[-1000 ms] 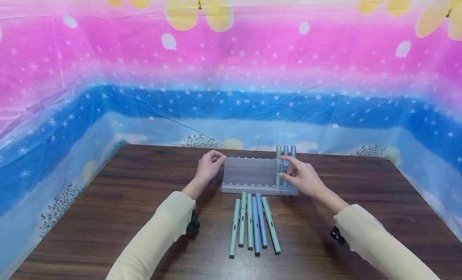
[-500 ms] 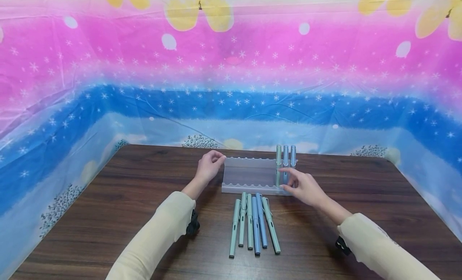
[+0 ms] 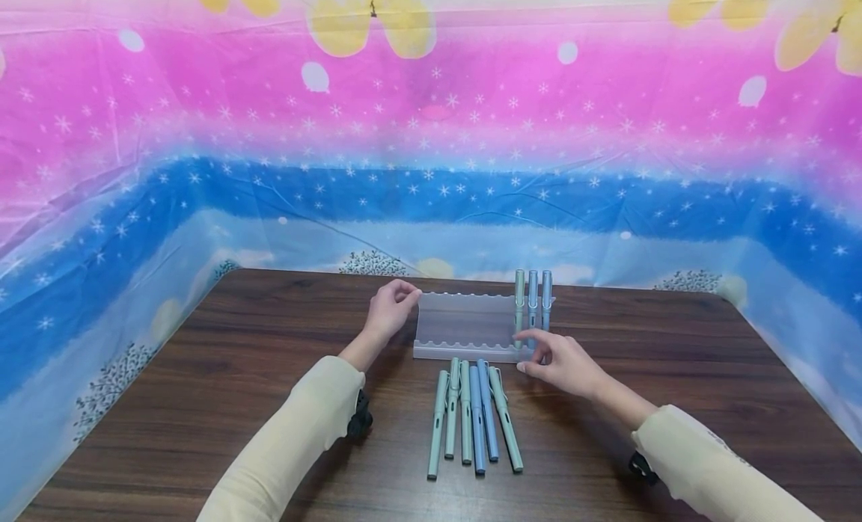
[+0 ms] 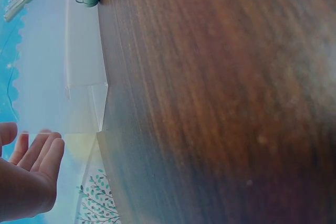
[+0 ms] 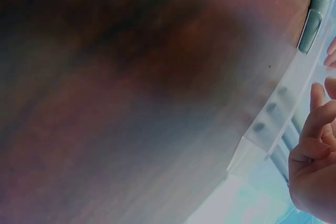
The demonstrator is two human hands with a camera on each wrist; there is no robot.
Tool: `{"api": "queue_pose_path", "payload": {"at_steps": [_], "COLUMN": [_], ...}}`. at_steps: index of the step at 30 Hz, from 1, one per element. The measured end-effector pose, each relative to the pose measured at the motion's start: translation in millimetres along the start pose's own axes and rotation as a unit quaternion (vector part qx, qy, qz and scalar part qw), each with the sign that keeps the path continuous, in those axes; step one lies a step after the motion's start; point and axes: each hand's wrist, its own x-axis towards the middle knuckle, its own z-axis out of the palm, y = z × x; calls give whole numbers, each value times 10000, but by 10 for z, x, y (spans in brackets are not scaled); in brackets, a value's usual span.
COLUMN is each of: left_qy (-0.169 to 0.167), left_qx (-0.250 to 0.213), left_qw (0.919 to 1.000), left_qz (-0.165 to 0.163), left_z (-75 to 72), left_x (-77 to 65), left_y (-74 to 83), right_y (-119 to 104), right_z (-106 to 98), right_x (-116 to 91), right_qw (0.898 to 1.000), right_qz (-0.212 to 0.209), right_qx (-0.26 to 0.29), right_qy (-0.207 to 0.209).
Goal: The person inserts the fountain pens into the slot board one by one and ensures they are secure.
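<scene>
A translucent pen stand (image 3: 465, 320) with scalloped edges stands on the table. My left hand (image 3: 387, 311) pinches its upper left corner; in the left wrist view, the fingers (image 4: 48, 153) lie at the stand's side edge. Three pens lean in the right-hand slots: a green pen (image 3: 519, 298) and, to its right, a blue pen (image 3: 533, 290) and another blue pen (image 3: 547, 290). In front of their lower ends is my right hand (image 3: 566, 363), thumb and forefinger apart with nothing between them. Several capped green and blue pens (image 3: 466, 417) lie loose before the stand.
The dark wood-grain table (image 3: 269, 320) extends on both sides of the stand. A pink and blue patterned cloth (image 3: 431, 193) hangs behind the table and along its sides.
My right hand has moved down from the upright green pen toward the stand's front lip. My left hand, the stand and the loose pens stay put.
</scene>
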Motion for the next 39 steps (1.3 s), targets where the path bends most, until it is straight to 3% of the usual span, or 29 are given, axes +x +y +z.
{"api": "queue_pose_path", "payload": {"at_steps": [10, 22, 31, 39], "left_qy": [43, 16, 32, 11], "left_qx": [26, 8, 28, -18], "left_qw": [10000, 10000, 10000, 10000], "left_qz": [14, -38, -26, -32], "left_z": [12, 14, 15, 11], "left_x": [6, 18, 20, 21], "left_y": [4, -12, -7, -14], "right_y": [-82, -189, -165, -221], "right_z": [56, 132, 227, 272], "right_x": [-28, -35, 5, 28], "right_qw": [9972, 9831, 9795, 9856], "right_qz": [278, 692, 921, 959], "right_qx": [486, 1418, 1484, 1086], "right_qy": [-488, -926, -1004, -874]}}
